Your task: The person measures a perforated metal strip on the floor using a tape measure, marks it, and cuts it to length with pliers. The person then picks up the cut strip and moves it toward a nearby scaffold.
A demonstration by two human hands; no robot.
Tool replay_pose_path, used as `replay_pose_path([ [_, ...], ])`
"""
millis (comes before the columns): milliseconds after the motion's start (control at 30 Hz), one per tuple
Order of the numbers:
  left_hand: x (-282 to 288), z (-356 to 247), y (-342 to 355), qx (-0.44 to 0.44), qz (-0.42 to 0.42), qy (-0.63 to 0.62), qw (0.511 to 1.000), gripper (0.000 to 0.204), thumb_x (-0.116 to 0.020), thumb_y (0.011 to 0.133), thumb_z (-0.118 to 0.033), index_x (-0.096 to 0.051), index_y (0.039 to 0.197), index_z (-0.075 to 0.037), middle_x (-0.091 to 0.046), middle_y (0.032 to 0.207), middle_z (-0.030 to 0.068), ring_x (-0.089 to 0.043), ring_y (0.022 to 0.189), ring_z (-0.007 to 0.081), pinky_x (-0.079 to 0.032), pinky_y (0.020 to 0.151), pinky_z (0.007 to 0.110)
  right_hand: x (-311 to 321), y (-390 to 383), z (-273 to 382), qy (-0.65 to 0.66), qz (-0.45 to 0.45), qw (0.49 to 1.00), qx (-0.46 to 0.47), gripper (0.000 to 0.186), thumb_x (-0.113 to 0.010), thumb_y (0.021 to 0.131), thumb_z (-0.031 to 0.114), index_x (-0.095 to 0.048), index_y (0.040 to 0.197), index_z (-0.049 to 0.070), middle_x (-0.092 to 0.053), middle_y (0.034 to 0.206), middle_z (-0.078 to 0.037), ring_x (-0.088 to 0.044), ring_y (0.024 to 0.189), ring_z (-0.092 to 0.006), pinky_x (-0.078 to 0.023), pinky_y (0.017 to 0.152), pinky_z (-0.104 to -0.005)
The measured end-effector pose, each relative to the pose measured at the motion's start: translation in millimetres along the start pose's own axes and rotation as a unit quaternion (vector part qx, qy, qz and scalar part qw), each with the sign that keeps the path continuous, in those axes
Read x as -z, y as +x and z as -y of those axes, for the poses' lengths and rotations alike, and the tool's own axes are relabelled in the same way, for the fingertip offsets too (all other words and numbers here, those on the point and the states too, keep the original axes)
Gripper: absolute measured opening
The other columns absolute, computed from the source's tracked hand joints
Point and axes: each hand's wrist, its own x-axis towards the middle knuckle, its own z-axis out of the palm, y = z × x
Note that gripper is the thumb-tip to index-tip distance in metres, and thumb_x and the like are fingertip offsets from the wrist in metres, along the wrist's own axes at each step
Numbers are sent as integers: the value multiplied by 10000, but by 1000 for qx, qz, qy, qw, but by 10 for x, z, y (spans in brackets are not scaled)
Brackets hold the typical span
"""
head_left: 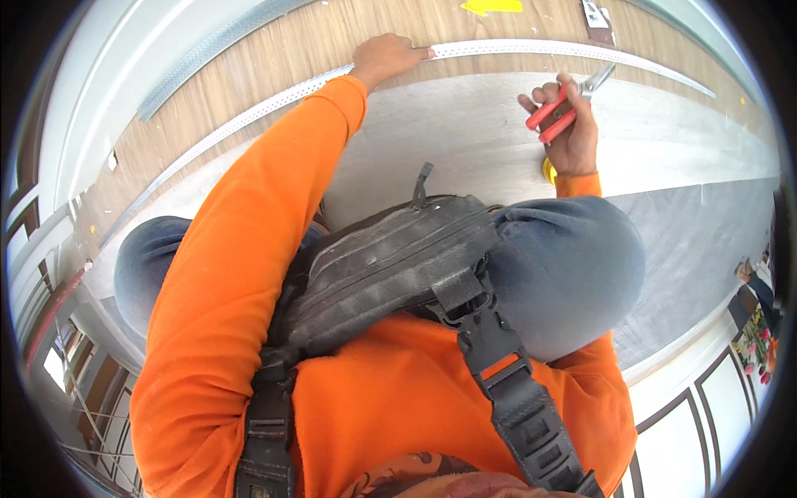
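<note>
Wood-grain boards (332, 33) carry a long white perforated strip (515, 47), running left to right under my left hand (386, 60), fingers curled onto it, and passing beyond my right hand (577, 145), which grips red-handled snips (557, 127).

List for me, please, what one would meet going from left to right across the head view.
Grey perforated metal profile → left hand on the white perforated strip → yellow scrap → red-handled snips → multicoloured flowers. The white perforated strip itself spans several of these, so it has no single place.
</note>
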Motion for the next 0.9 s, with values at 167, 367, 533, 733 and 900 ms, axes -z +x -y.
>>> replay_pose_path([
  [167,40,-382,-44,-9,21,-18,1000,668,-653,841,-728,-728,728,-74,-639,640,65,-668,672,235,-465,582,362,746,149,-457,112,-256,960,3,302,-528,1026,409,-509,943,119,-542,695,-73,-559,684,-253,-501,667,-414],
  [367,110,-362,-79,8,-2,-27,1000,636,-660,844,-719,-704,686,-104,-610,597,24,-639,615,202,-422,541,339,926,-774,-1115,11,-103,984,-143,294,-496,1049,404,-552,980,124,-549,758,-68,-597,759,-283,-524,807,-460],
  [533,160,-391,-51,-1,-1,-26,1000,621,-658,851,-716,-698,678,-121,-595,590,11,-623,597,190,-413,534,338,1207,-1683,-1089,32,-214,947,-237,271,-520,1032,383,-549,1075,117,-560,885,-105,-596,868,-302,-514,873,-469],
  [733,126,-377,-5,2,-3,-16,1000,624,-654,853,-721,-680,661,-128,-574,583,2,-600,575,177,-398,522,340,1256,-2156,-849,2,-250,930,-267,306,-549,1011,359,-546,1189,110,-573,1037,-150,-594,999,-325,-502,951,-479],
  [900,106,-347,2,3,-4,-34,999,630,-650,854,-720,-656,646,-126,-571,585,2,-599,582,176,-393,522,343,1200,-2050,-338,-49,-270,933,-234,374,-573,994,338,-544,1284,104,-585,1163,-188,-592,1107,-344,-492,1016,-488],
])
